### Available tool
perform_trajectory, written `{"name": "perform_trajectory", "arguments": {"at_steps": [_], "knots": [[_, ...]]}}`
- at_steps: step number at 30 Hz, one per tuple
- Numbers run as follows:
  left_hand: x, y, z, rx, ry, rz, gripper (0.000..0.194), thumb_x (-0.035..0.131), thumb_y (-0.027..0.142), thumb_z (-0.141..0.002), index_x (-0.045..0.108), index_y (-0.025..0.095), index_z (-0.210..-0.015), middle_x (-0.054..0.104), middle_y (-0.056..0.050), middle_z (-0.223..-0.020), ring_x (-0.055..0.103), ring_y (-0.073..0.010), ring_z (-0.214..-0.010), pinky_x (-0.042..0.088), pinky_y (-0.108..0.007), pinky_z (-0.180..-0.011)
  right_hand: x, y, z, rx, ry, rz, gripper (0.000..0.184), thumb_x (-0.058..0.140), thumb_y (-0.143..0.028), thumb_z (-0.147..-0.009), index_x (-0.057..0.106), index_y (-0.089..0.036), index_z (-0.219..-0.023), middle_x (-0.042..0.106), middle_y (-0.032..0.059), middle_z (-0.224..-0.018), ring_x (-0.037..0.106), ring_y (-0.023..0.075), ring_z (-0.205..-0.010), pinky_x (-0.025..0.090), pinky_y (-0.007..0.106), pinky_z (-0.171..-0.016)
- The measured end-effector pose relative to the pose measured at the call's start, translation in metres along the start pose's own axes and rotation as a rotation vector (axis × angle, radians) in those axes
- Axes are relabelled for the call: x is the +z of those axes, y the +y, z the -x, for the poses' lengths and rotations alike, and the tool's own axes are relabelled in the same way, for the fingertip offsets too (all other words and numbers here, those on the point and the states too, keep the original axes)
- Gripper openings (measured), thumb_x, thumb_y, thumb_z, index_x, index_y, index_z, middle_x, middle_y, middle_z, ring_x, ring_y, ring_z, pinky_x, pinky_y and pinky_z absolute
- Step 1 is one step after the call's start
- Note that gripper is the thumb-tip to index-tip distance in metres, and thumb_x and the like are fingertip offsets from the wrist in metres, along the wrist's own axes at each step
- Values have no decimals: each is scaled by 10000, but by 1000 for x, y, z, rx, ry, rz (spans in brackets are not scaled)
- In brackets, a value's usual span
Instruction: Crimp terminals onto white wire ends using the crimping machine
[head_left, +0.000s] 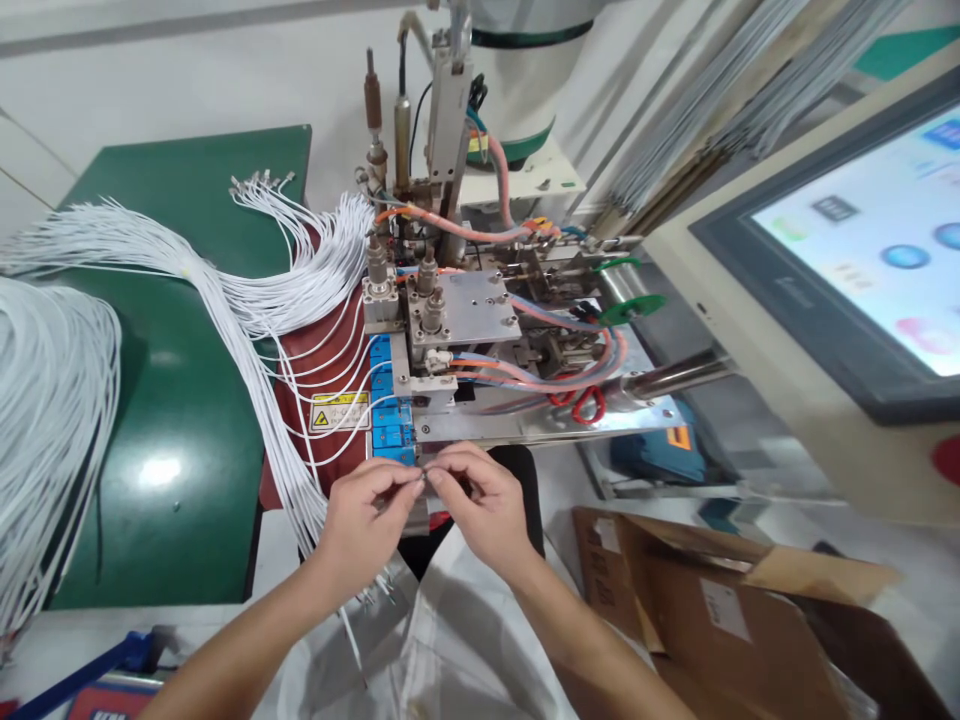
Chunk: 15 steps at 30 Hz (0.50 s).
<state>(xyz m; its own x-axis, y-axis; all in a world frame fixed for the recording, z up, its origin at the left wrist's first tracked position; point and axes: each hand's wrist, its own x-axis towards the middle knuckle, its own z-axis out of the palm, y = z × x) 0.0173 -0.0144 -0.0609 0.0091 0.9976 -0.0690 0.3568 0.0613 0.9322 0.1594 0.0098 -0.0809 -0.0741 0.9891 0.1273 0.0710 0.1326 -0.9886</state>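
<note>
My left hand point(366, 512) and my right hand point(486, 503) meet at their fingertips, just in front of the machine. Thumb and forefinger are pinched on both sides; what lies between them is too small and hidden to name. Right behind my fingers is a row of blue clamp blocks point(391, 412) on the machine point(480, 305). Several single white cables run from the blocks to a thick bundle of white cables point(244, 375). This bundle passes down beside my left hand, with loose cable ends hanging below my left wrist.
Another coil of white cables point(56, 400) lies on the green table point(176, 510) at left. A solder wire spool point(628, 292) sits on the machine's right. A touch screen point(862, 240) juts in from the right, above open cardboard boxes point(750, 620). A warning label point(340, 412) is by the blocks.
</note>
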Motion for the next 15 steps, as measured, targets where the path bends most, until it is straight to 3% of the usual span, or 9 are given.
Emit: {"name": "perform_trajectory", "arguments": {"at_steps": [6,11,15], "knots": [[1,-8,2,-23,31,-30,182,505,259,-833,663,169,-844,587,-17,-696,555,-103,-578,475,-218,-564,5,1,1,79,-33,-116,92,569,-198,-765,655,-193,-732,611,35,-745,582,147,-694,473,264,-611],[0,-5,2,-63,1,-17,181,498,257,-833,655,167,-817,593,-14,-699,553,-100,-572,472,-210,-560,8,2,1,63,-27,-40,82,585,-179,-737,629,-187,-668,590,21,-688,546,127,-616,446,242,-551],[3,-4,3,-70,42,-22,172,511,264,-824,650,164,-815,621,-24,-723,570,-116,-623,480,-219,-595,14,1,2,62,43,-6,100,567,-181,-740,604,-184,-647,564,12,-665,533,126,-610,442,240,-552]]}}
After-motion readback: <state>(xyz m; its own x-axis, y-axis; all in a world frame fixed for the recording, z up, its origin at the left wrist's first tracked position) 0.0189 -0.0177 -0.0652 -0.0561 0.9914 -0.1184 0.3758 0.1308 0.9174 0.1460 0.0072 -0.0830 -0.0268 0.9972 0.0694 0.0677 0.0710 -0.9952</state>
